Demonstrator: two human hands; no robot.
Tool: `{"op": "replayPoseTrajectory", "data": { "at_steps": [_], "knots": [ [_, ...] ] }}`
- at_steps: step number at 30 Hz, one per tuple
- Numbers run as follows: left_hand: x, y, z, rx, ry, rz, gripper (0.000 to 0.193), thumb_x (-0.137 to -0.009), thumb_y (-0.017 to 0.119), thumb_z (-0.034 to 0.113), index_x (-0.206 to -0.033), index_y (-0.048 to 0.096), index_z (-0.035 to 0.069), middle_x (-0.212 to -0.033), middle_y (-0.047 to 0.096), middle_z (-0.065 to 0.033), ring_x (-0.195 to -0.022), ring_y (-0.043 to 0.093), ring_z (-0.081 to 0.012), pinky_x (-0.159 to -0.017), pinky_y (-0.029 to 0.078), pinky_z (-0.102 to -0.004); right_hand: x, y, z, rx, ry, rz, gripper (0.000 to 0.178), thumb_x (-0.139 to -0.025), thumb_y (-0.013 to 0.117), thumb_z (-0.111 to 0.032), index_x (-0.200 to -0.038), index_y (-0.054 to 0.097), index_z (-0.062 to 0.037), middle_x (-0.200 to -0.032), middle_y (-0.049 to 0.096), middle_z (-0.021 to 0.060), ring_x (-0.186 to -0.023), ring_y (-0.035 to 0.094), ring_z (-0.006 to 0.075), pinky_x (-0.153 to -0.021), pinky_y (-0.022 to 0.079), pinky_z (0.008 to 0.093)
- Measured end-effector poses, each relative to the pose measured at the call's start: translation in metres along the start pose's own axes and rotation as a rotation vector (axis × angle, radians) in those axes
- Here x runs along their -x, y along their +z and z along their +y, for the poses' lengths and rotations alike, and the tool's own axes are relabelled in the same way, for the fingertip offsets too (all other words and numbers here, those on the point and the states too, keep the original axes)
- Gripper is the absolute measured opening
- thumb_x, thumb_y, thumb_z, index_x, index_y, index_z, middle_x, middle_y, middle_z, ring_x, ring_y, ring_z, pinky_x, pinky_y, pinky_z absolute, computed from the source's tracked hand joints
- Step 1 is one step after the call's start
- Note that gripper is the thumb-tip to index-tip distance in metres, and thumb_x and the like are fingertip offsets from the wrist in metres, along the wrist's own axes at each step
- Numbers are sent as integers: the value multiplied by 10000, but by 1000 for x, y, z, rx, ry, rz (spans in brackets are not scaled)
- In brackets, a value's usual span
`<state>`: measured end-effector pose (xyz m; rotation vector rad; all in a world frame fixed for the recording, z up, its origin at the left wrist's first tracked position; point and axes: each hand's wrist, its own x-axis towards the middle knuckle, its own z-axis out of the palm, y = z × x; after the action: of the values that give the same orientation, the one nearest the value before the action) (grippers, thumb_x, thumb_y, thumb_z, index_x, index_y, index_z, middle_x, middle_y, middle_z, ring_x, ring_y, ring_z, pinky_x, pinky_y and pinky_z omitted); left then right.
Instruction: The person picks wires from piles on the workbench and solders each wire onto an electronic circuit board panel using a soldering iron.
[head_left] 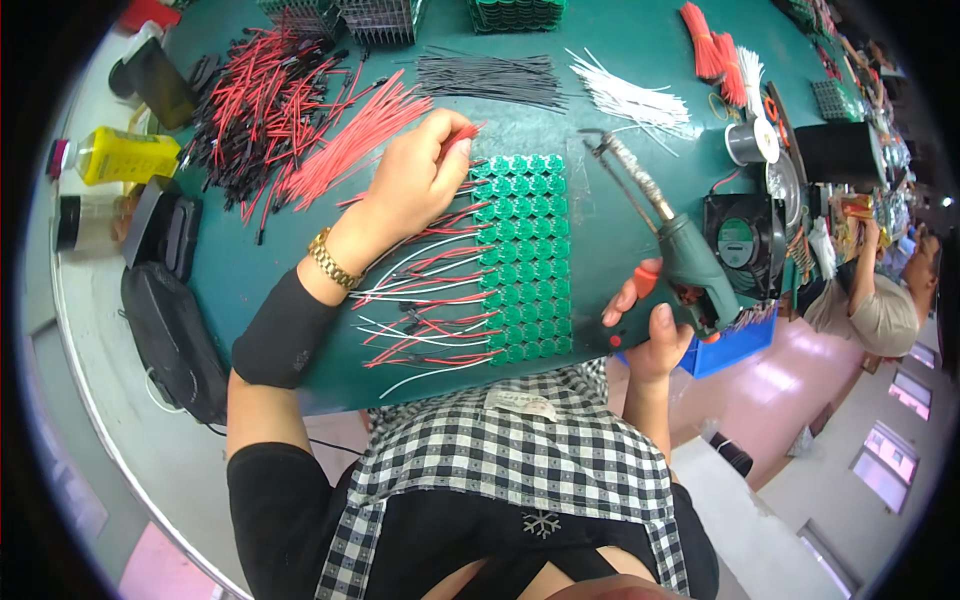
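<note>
My left hand is closed in a pinch on short red wires, just above the top left corner of a green circuit board panel. The panel has several rows of small round units. Red, black and white wires stick out from its left edge toward my left forearm. On the right, my right hand is closed around a green soldering gun. Its long metal tip points up and left, apart from the panel. The gun's handle partly hides my fingers.
Red wires with black ends lie heaped at the far left, beside loose red wires. Black wires and white wires lie at the back. A solder spool and a fan stand right. A yellow bottle stands left.
</note>
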<state>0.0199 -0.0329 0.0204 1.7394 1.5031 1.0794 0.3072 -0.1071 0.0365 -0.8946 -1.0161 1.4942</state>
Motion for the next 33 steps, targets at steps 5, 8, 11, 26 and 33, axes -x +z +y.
{"op": "replayPoseTrajectory", "data": {
  "at_steps": [5, 8, 11, 26, 33],
  "knots": [
    [-12, 0, -36, -32, 146, 43, 77, -824, 606, 15, -887, 651, 12, -708, 585, -40, -638, 551, -99, -598, 446, -252, -24, 10, 24, 15, 97, 47, 541, -846, 590, -300, -1204, 399, 59, -756, 536, 134, -605, 569, 204, -579, 490, 320],
    [-13, -2, -43, -90, 235, 15, 101, -780, 647, 37, -875, 670, 15, -732, 597, -63, -638, 572, -135, -597, 463, -272, -22, 14, 34, 53, 124, 22, 546, -837, 603, -305, -1197, 406, 56, -752, 534, 126, -603, 567, 202, -571, 484, 316],
    [-13, -3, -33, -74, 94, -52, 157, -750, 664, 65, -895, 668, 5, -766, 615, -87, -645, 591, -166, -604, 481, -296, -11, 22, 42, 109, 133, 32, 557, -813, 633, -334, -1171, 432, 42, -754, 533, 118, -603, 562, 201, -564, 475, 306],
    [-14, 2, -43, -37, -35, -130, 105, -716, 636, 30, -811, 622, -14, -678, 540, -30, -585, 499, -83, -543, 434, -224, 14, 37, 47, 303, 263, -96, 495, -832, 604, -289, -1224, 459, -24, -886, 545, 50, -764, 538, 140, -684, 456, 297],
    [-14, 3, -45, -71, -2, -115, 119, -713, 637, 28, -822, 627, -18, -683, 552, -39, -583, 511, -78, -545, 439, -221, 11, 45, 46, 331, 308, -18, 387, -826, 599, -293, -1087, 518, -19, -818, 540, 45, -721, 545, 142, -665, 456, 292]
  ]
}}
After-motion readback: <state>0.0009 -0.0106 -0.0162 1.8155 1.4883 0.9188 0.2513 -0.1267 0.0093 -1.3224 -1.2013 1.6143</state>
